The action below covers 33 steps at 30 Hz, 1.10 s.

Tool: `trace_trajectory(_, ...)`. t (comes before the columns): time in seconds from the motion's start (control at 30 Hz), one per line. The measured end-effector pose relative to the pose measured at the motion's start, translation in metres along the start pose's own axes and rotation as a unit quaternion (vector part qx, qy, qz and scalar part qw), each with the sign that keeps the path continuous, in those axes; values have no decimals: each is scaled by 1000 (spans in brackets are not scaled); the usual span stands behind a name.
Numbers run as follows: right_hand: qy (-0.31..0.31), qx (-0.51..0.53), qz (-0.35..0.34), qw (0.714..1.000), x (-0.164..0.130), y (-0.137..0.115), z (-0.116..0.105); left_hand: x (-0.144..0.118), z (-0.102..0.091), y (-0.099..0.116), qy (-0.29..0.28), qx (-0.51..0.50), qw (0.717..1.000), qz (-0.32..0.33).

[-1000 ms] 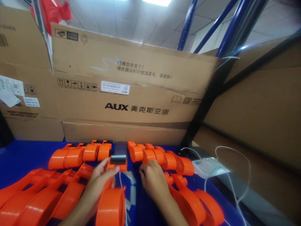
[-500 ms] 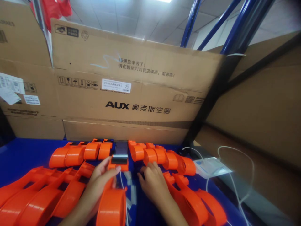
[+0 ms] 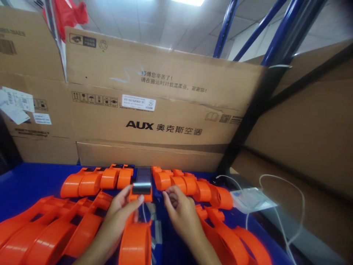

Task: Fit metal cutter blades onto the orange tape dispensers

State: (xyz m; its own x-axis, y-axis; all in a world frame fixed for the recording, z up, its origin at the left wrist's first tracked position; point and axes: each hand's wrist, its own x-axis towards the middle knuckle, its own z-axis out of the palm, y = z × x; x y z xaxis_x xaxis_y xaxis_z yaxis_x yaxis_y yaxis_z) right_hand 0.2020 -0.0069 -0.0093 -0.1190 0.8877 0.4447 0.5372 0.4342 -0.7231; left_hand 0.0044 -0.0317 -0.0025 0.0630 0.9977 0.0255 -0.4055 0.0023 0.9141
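My left hand [image 3: 122, 204] is closed around an orange tape dispenser [image 3: 135, 239], its thumb pressed on the front just below a dark plate [image 3: 142, 182] with a pale ribbed edge. The dispenser's round orange ring faces me at the bottom of the view. Just right of it, my right hand [image 3: 180, 206] is held with curled fingers, thumb and forefinger close together. Whatever lies between those fingertips is too small or hidden to make out. A dark blue bit [image 3: 158, 195] shows beside them, against the blue surface.
More orange dispensers stand in rows at left [image 3: 49, 228] and right [image 3: 237, 243] on the blue table [image 3: 30, 176]. A clear plastic packet [image 3: 253, 200] and a white cable [image 3: 303, 206] lie at right. Large cardboard boxes [image 3: 165, 106] and a rack post [image 3: 248, 121] rise behind.
My right hand has turned slightly and its thumb and forefinger have come up toward the dispenser's side. My left hand keeps its hold. The whole view has shifted a little.
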Motion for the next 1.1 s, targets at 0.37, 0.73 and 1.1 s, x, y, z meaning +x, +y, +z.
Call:
trace_trajectory(0.37, 136, 178, -40, 974, -13, -22, 9, -1, 0, -11, -1, 31, 1000, 0)
trace_trajectory(0.73, 145, 120, -144, 972, -11, -34, 8, -5, 7, -7, 14, 35, 999, 23)
trace_trajectory(1.1, 112, 87, -173, 975, -15, -34, 8, -11, 11, -1, -39, 70, 996, 34)
